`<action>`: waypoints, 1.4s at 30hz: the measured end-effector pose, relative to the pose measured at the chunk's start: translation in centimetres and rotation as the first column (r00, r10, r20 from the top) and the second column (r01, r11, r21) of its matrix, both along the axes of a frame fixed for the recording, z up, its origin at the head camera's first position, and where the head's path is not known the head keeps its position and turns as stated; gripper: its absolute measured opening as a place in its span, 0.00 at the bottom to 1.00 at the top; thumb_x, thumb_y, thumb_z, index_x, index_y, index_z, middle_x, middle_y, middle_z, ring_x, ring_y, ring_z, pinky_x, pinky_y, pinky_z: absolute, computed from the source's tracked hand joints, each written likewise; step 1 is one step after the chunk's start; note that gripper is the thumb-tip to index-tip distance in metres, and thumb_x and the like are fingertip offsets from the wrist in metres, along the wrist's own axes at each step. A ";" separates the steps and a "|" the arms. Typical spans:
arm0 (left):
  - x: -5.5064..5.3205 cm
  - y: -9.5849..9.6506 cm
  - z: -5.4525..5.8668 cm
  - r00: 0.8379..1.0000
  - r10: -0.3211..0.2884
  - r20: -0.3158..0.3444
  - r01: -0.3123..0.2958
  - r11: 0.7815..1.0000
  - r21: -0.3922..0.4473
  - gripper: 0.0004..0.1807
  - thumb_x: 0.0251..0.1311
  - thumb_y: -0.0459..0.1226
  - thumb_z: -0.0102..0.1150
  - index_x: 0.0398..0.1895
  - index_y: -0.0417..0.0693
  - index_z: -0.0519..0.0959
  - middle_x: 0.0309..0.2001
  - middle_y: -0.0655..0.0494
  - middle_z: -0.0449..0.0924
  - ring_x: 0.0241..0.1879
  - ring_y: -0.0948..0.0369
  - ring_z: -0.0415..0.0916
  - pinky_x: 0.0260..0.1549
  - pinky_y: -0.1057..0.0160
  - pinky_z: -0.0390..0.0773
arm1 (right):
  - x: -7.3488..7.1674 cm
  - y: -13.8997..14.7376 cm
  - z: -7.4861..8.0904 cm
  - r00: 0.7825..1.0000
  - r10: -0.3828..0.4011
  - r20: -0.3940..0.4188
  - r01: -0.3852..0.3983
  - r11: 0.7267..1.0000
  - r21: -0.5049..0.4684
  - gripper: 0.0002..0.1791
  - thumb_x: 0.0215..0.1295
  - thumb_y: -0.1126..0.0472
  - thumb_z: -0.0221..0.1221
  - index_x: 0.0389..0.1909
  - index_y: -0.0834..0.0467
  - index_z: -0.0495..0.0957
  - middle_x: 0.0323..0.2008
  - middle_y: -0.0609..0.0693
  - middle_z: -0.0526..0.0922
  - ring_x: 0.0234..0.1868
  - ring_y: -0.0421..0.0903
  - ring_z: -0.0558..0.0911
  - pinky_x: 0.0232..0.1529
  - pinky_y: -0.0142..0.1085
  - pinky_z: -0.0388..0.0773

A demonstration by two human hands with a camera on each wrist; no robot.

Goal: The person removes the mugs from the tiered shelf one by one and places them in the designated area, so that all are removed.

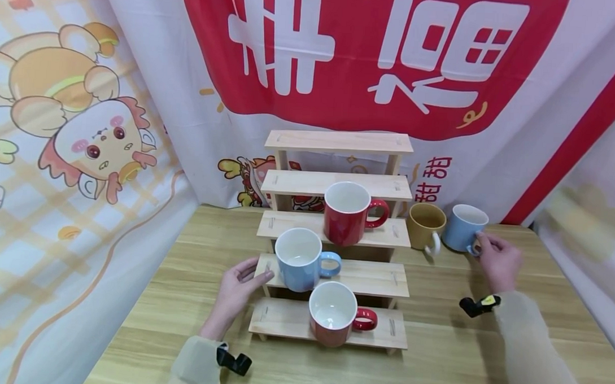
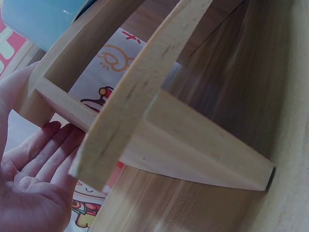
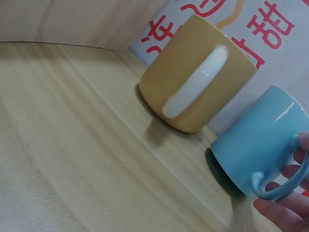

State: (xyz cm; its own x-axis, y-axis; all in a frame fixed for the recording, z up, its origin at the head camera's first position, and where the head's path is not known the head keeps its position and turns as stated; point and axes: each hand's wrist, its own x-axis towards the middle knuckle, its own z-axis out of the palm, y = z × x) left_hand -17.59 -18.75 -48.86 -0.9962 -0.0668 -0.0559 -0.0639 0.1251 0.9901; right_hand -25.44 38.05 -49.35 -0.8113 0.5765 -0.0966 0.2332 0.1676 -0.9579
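It looks like a small curtained booth: a wood-grain table (image 1: 181, 300) shut in by a cartoon-printed curtain (image 1: 37, 222) along its left edge, a red panel (image 1: 356, 109) with big white Chinese characters beyond its back edge, and white cloth (image 1: 598, 174) beside its right edge (home or studio, I cannot tell).

Stepped rack (image 1: 340, 141): on table (image 1: 434, 343), five tiers. Bottom-tier mug (image 1: 332, 317): rack's front step, centre. Second-tier mug (image 1: 299, 264): one step up, left of centre. Middle-tier mug (image 1: 345, 216): third step, right of centre. Inner mug (image 1: 424, 227): table, just right of rack. Outer mug (image 1: 461, 230): farther right of rack, beside inner mug. Cloth (image 1: 361, 117): behind rack.
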 end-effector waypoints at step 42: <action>0.2 0.2 0.4 1.000 -0.018 -0.007 0.018 0.999 0.039 0.34 0.57 0.41 0.76 0.65 0.39 0.75 0.62 0.40 0.77 0.62 0.48 0.74 0.55 0.65 0.79 | 3.2 -4.7 12.4 0.963 0.095 -0.251 -0.063 0.989 0.132 0.28 0.63 0.40 0.67 0.61 0.47 0.83 0.52 0.39 0.85 0.54 0.38 0.77 0.44 0.22 0.71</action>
State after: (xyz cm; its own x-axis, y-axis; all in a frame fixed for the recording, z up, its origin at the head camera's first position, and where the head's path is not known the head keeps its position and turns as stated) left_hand -17.43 -18.58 -48.48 -0.9976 -0.0465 -0.0516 -0.0555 0.0871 0.9947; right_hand -22.23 33.35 -36.99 -0.8433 0.5040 0.1865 -0.0354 0.2942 -0.9551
